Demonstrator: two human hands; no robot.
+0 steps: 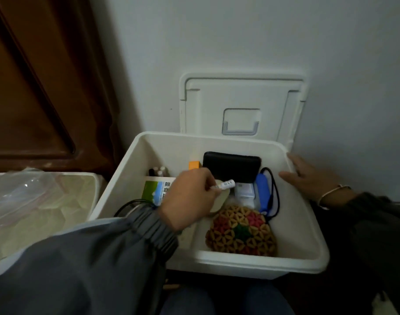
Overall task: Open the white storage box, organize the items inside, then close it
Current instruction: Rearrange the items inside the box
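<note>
The white storage box point(308, 235) stands open in front of me, its lid point(242, 105) leaning upright against the wall behind it. My left hand point(189, 196) reaches into the box and pinches a small white tube point(226, 184) above the items. My right hand point(312, 178) rests flat on the box's right rim, fingers straight. Inside lie a black wallet-like case point(230, 164), a blue device with a black cord point(262, 192), a colourful beaded pouch point(242, 230), a green and white carton point(154, 189), an orange box point(194, 165) and some small bottles point(159, 171).
A second pale bin lined with clear plastic point(35, 201) sits to the left of the box. A brown wooden door point(39, 76) stands at the back left and a white wall point(240, 30) behind. My dark trouser legs point(217, 298) are below the box.
</note>
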